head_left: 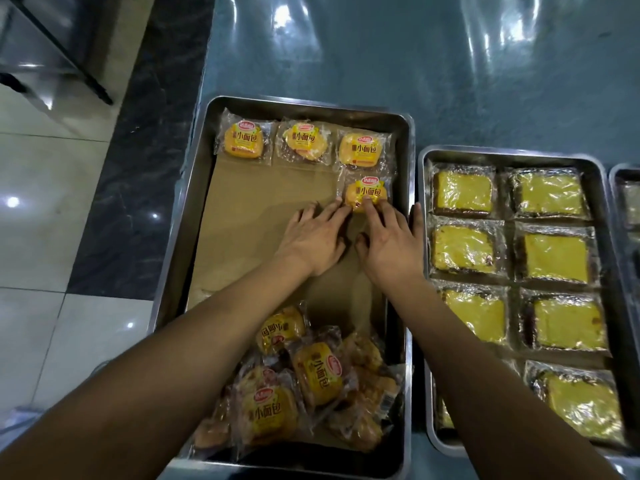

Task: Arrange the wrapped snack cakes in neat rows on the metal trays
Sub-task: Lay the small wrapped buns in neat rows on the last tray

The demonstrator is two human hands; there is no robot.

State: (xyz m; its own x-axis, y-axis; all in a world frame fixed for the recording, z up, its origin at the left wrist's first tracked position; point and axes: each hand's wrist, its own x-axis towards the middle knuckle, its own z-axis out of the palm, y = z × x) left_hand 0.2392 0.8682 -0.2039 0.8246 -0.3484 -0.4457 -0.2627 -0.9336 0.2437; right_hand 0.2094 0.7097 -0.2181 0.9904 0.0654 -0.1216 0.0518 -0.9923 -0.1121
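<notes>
Left tray [180, 258]: steel, lined with brown paper [249, 216], sitting on a blue-green table [415, 71]. Both hands are reaching into it. Left hand [311, 237]: lying flat on the paper, fingers straight and released, fingertips touching the near left edge of a wrapped cake [366, 195]. Right hand [389, 242]: fingers extended and pressing on that same cake's near edge, not curling round it; its outer finger is lying along the tray's right wall. The cake is sitting directly at the fingertips, against the right wall, starting a second row. Just beyond the fingertips, a far row [304, 143] of three like cakes is lying side by side, labels up. Behind the wrists, under the forearms, a loose pile [304, 382] of the same cakes is resting at the near end of the tray. To the right of the right hand's fingers, a second tray [424, 188] is standing just beside the first, holding square yellow slices [512, 258] in two columns.
</notes>
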